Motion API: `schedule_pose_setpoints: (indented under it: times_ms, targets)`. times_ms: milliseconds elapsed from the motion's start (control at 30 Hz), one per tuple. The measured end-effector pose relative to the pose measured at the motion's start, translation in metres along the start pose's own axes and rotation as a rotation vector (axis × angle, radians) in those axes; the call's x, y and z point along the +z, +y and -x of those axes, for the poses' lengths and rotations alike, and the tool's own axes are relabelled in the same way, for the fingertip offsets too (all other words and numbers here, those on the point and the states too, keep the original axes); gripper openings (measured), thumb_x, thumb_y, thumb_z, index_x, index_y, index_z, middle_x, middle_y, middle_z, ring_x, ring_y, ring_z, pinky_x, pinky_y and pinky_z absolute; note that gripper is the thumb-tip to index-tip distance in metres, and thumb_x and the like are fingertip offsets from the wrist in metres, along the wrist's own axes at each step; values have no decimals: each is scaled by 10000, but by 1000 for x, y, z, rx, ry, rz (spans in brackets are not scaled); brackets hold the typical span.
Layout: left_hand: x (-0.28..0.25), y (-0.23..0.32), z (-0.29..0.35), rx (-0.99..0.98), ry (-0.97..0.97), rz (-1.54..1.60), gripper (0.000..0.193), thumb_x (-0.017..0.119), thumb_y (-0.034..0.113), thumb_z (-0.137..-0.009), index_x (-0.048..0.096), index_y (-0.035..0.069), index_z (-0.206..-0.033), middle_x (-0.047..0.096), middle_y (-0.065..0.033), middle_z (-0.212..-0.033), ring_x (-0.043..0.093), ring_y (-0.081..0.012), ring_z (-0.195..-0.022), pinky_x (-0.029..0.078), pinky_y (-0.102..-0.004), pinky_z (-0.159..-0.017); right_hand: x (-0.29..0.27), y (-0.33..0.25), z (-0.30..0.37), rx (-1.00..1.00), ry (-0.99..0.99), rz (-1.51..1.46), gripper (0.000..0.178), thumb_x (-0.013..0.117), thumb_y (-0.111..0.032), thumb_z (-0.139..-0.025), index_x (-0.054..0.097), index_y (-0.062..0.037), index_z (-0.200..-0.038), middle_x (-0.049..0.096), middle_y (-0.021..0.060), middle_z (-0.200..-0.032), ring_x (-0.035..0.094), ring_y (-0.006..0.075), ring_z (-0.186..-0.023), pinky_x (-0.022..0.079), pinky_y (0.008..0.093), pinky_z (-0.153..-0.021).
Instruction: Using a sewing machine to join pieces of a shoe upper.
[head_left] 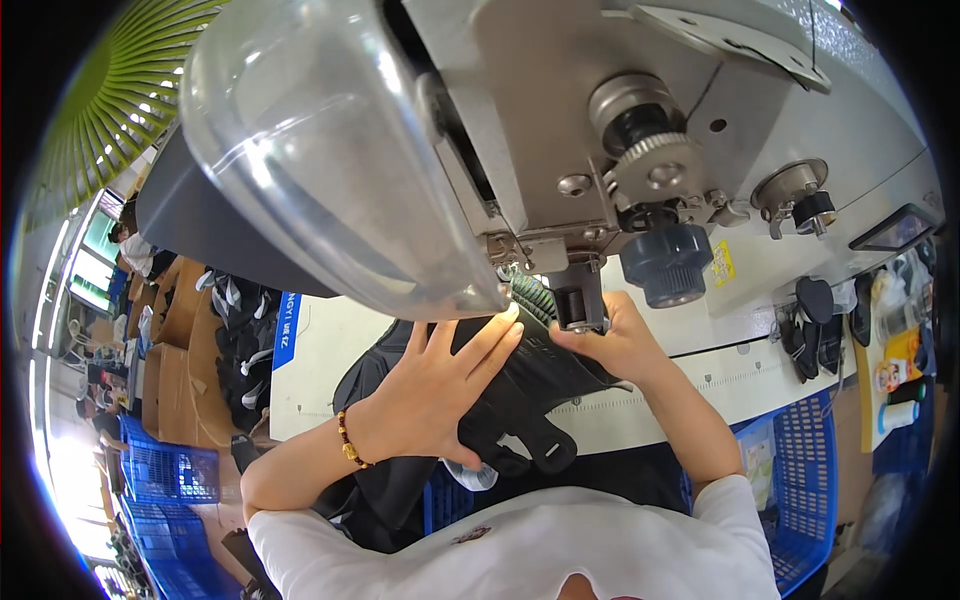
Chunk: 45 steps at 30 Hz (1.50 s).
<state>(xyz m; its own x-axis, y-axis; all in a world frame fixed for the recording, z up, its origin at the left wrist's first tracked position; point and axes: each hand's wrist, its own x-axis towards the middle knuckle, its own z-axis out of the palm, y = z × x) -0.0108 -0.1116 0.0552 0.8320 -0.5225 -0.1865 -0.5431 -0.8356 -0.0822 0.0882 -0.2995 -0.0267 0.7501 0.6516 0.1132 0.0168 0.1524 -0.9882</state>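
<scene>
Under the head of a sewing machine (pixel 580 245) lies a soft black workpiece (pixel 530 385) with rounded tabs, one of them slotted. Its exact kind I cannot make out. Green ribbed material (pixel 530 288) shows by the needle area. My left hand (pixel 440 375), with a beaded bracelet at the wrist, rests flat on the black piece with fingers spread, its fingertips beside the machine's clear cover (pixel 320 150). On the other side, my right hand (pixel 615 340) pinches the piece's edge with thumb and fingers. Machine parts partly hide those fingers.
A pale machine table (pixel 715 375) spreads around the work. Black shoe-like pieces (pixel 810 325) and thread spools (pixel 897 416) sit at the right. Blue baskets (pixel 800 480) stand on both sides below the table. Cardboard boxes (pixel 190 380) and a green fan (pixel 120 90) are at left.
</scene>
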Motion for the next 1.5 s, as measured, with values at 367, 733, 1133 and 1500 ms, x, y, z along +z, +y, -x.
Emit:
schedule_pose_setpoints:
  times_ms: [367, 733, 1133, 1500]
  targets:
    - [1, 31, -9, -107, 59, -44, 1087, 709, 533, -439, 287, -38, -1262, 281, -213, -1272, 320, -441, -1092, 267, -531, -911, -28, -26, -13, -62, -115, 142, 247, 763, -144, -571, 620, -14, -725, 563, -18, -613, 470, 41, -552, 370, 203, -516]
    - [0, 49, -28, -230, 154, 54, 1085, 695, 592, -401, 371, -66, -1200, 362, -230, -1175, 396, -438, -1000, 276, -463, -931, -50, -37, -38, -77, -138, 408, 403, 795, -214, -523, 611, -29, -831, 594, 9, -761, 531, 108, -716, 406, 231, -684]
    - [-8, 20, -21, -67, 98, 103, 1037, 774, 423, -364, 371, -61, -1189, 404, -137, -1076, 434, -300, -948, 325, -386, -890, -37, -28, -29, -132, -85, 217, 354, 764, -102, -567, 613, -15, -874, 608, 18, -808, 537, 90, -740, 423, 228, -700]
    - [-4, -31, -5, 96, 48, 33, 786, 744, 255, -490, 416, 123, -1192, 388, -78, -1153, 355, -318, -1119, 269, -481, -949, 0, -5, -10, -130, 7, 90, 131, 677, -64, -676, 609, -8, -773, 558, -31, -627, 464, 16, -547, 380, 186, -490]
